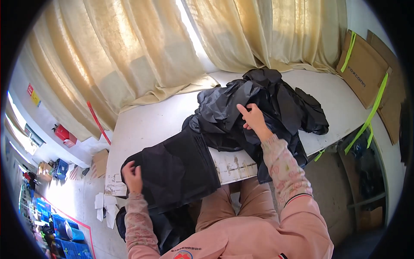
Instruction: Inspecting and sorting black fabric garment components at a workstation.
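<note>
A stack of flat, folded black plastic bags or sheets (177, 164) lies at the table's front edge and hangs partly over it. My left hand (132, 177) is at the stack's left edge, its fingers apart. Behind and to the right spreads a crumpled heap of thin, shiny black plastic (276, 93). Over the middle of this heap is my right hand (253, 118), its index finger stretched out and the other fingers slightly bent. I see nothing held in it. Whether its fingertips touch the plastic I cannot tell.
The white table (151, 125) has a worn front edge. Beige curtains (142, 52) hang behind and drape onto it. Cardboard sheets (362, 69) with yellow-green straps lean at the right. More black plastic (172, 226) hangs below the stack. Blue crates (75, 248) stand on the floor at left.
</note>
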The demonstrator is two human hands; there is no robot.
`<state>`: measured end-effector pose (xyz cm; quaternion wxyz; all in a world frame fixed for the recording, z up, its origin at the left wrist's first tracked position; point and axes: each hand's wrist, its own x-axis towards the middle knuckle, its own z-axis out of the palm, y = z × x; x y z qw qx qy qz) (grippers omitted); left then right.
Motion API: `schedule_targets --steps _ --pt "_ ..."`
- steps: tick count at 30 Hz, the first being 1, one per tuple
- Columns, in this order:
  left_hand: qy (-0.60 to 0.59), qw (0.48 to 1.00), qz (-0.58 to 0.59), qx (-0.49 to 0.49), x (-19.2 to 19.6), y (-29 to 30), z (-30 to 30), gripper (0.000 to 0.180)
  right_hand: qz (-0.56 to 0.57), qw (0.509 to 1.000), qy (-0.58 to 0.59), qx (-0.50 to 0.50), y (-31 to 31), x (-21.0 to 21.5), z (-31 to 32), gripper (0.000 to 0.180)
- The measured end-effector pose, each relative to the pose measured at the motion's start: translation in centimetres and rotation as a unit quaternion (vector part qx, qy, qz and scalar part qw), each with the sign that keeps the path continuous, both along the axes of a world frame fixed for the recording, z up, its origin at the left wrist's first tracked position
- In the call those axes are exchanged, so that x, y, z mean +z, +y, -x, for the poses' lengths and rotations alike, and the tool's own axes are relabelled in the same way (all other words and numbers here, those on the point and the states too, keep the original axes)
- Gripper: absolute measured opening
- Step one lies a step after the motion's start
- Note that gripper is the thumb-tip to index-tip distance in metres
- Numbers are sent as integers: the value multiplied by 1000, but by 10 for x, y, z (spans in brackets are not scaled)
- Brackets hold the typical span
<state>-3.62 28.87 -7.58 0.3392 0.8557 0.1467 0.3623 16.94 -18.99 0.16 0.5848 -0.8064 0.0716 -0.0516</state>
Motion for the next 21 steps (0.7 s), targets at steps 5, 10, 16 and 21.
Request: schedule_targets --steps 5,10,16,21 --pt "128 918 190 -323 18 -158 -36 15 32 998 -48 26 -24 -20 -43 42" --pt "157 816 374 -410 12 -210 -25 32 -185 964 -87 171 -14 3 67 30" --pt "187 782 427 -414 8 -263 -47 57 -84 906 184 372 -65 -89 183 25" --pt "326 715 398 -474 -46 -310 -52 76 -53 940 101 322 -98 -127 196 48"
